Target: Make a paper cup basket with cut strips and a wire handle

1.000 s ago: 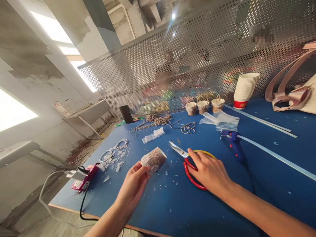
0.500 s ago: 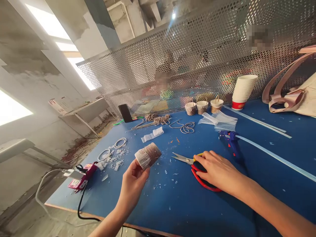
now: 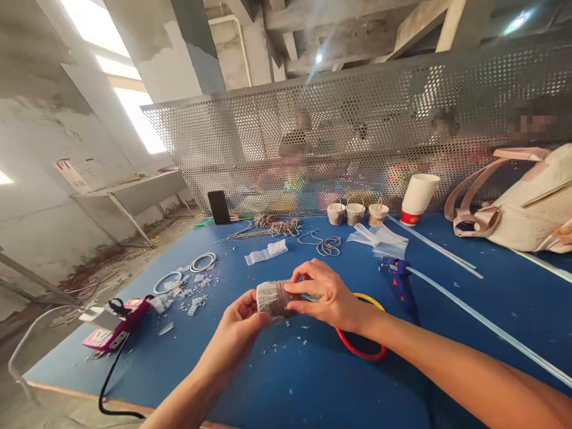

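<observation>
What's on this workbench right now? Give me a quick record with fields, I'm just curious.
Surface: blue table
Left hand: grips the wrapped cup from below
Right hand: fingers on the same cup's right end
Under right wrist: scissors with red and yellow handles, lying on the table
Right of hands: blue glue gun, lying down
Far edge: three small baskets, stack of paper cups
Left: paper scraps, pink device with black cable
Right: pale bag
Behind: perforated metal screen

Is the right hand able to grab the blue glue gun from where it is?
Probably yes: the glue gun lies uncovered just beside the right hand, though that hand now holds the wrapped cup.
</observation>
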Available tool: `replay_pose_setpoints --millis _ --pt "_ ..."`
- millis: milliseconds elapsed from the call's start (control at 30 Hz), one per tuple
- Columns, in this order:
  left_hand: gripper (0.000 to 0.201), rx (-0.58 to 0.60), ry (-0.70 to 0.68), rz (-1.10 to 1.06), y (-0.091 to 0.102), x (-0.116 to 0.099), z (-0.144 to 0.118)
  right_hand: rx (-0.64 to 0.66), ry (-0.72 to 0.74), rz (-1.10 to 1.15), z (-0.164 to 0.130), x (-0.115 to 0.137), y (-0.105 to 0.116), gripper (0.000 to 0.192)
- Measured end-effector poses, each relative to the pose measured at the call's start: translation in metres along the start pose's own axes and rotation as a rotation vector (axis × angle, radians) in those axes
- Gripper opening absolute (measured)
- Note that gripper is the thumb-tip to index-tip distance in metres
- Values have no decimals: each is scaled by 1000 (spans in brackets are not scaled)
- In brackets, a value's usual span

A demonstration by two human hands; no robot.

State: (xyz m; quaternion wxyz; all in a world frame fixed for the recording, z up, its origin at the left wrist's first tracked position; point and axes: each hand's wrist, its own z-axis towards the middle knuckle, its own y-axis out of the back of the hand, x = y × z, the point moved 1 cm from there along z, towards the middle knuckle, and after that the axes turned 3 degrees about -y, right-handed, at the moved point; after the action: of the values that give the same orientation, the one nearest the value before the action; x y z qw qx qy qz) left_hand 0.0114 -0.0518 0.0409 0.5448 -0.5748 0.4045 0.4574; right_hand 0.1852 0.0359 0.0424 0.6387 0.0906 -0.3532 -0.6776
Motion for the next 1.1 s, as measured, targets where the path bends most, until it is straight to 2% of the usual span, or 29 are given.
replay_pose_setpoints --millis 67,167,300,400,500,567,600,667,733,800,833,867,933,1000,1100 --pt "23 -5 52 -52 -2 1 1 0 33 20 0 0 -5 20" --pt "19 -45 118 -97 -4 5 4 65 62 -111 1 -7 -11 30" --pt "18 -147 101 -57 0 6 7 56 -155 -277 -2 -32 -10 36" --pt "17 -246 48 -9 5 1 10 88 -218 -277 -10 -44 -4 38" --pt "19 -309 -5 91 7 -6 15 210 -155 -230 -21 -40 -1 34" --pt "20 -320 -30 205 4 -11 20 300 -78 -168 -28 -32 0 17" --pt "20 -322 -43 263 2 -14 22 334 -62 -130 -30 -29 0 16" --pt "19 -315 -69 348 -6 -18 28 361 -94 -71 -31 -25 2 26" --pt "15 -298 -80 364 -16 -21 34 321 -172 -64 -30 -25 6 24" --pt "14 -286 -67 340 -28 -21 40 221 -211 -79 -27 -28 10 11" --pt "14 -283 -52 325 -35 -21 44 168 -205 -65 -26 -30 11 14" --pt "15 -279 -34 311 -40 -21 48 117 -189 -35 -25 -33 13 24" --pt "17 -263 -1 277 -51 -19 57 32 -149 67 -25 -39 14 36" --pt "20 -244 28 226 -58 -18 66 -31 -161 217 -25 -46 14 33" --pt "26 -210 60 153 -65 -17 79 -123 -285 440 -26 -57 13 23"
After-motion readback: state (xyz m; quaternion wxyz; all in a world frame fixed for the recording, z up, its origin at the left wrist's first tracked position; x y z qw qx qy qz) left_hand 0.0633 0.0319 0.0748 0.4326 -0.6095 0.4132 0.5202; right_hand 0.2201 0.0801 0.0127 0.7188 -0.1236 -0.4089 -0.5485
